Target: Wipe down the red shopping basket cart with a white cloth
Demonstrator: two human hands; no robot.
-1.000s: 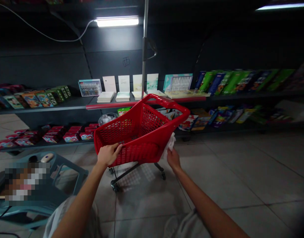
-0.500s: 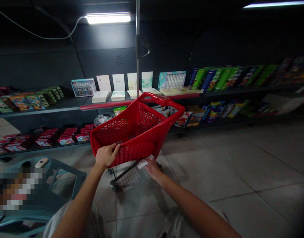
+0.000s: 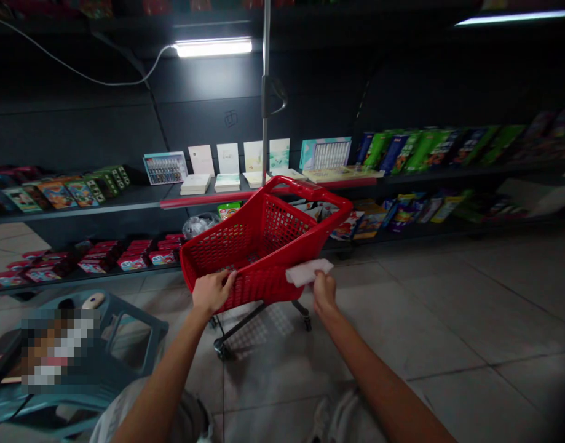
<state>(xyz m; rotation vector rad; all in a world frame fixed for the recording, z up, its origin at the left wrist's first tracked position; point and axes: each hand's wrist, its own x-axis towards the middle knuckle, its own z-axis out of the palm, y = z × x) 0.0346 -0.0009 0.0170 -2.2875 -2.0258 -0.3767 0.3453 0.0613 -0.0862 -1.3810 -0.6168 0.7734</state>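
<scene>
In front of me stands a red plastic shopping cart on dark wheeled legs, its basket bare inside where I can see. My left hand grips the near rim toward its left end, fingers over the edge. A white wipe or thin cloth is pinched in my right hand, which is closed. The wipe lies along the near side wall of the basket, at its right end below the handle. Whether it presses on the plastic is hard to tell.
Behind the cart runs a dark shelf with boxes, notebooks and snack packs. A metal pole rises there. A blue-grey plastic stool, bearing a computer mouse and other items, stands at left. Tiled floor spreads at right.
My right hand has moved up and right with the wipe, from the basket's lower edge to higher on its side wall. My left hand stays on the rim. The view has shifted slightly.
</scene>
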